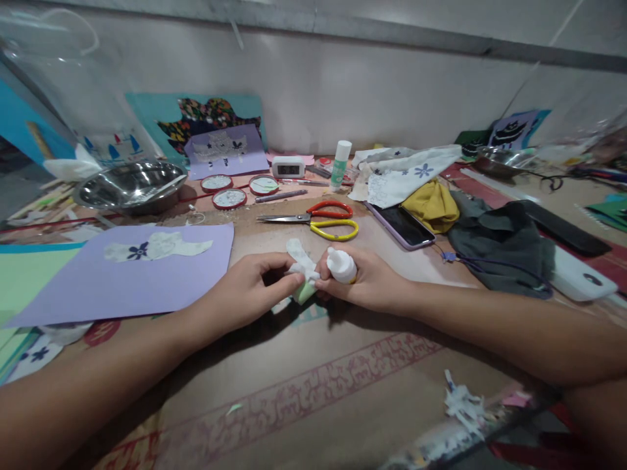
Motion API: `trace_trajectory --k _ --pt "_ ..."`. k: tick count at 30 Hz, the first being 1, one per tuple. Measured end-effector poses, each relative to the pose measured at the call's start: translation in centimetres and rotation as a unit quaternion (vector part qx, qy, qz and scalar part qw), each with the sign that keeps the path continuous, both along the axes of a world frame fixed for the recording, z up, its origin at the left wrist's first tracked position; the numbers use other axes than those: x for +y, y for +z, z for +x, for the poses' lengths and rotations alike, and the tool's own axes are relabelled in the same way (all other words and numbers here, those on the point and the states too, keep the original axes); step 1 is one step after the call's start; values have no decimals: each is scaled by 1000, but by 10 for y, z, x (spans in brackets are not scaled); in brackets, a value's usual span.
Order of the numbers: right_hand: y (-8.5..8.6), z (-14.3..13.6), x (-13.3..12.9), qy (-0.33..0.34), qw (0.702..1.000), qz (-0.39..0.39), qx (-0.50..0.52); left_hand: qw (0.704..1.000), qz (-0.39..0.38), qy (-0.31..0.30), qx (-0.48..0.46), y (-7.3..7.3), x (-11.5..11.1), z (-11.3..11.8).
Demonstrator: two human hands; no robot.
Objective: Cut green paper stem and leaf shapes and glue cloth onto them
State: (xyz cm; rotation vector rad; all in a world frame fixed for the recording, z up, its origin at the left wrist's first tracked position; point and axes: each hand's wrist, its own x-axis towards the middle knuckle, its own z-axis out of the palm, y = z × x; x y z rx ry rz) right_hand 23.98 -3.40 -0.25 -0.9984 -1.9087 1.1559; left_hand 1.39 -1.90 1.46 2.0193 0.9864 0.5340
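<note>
Near the middle of the table, my left hand [262,281] pinches a small white and pale green cut piece [305,271], which looks like fabric or paper. My right hand [365,277] is wrapped round a white squeeze bottle [341,266] with a pointed nozzle. Its thumb and fingertips also touch the edge of the cut piece. Just beyond both hands lie scissors [318,220] with one red and one yellow handle. To the left is a purple sheet [161,287] bearing a white cut shape [157,247] with a dark flower. The bottle's lower part is hidden in my palm.
A steel bowl [132,186] stands at the back left, beside several round red-rimmed dishes [229,198]. Behind are a digital clock [288,167] and a glue stick [341,164]. A phone [404,225] and folded cloths [411,171] lie right; paper scraps [463,405] lie near the front edge.
</note>
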Motion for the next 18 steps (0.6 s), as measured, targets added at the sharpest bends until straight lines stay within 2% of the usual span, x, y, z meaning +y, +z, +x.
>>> trace_trajectory --k 5,12,18 --pt "-1 0 0 -2 1000 -3 5 999 -18 8 -49 -2 3 -1" --pt "-2 1 1 -16 1000 7 11 999 -44 1 -12 -1 2 0" --pt "0 0 2 -31 999 18 25 994 -91 2 -62 -4 6 0"
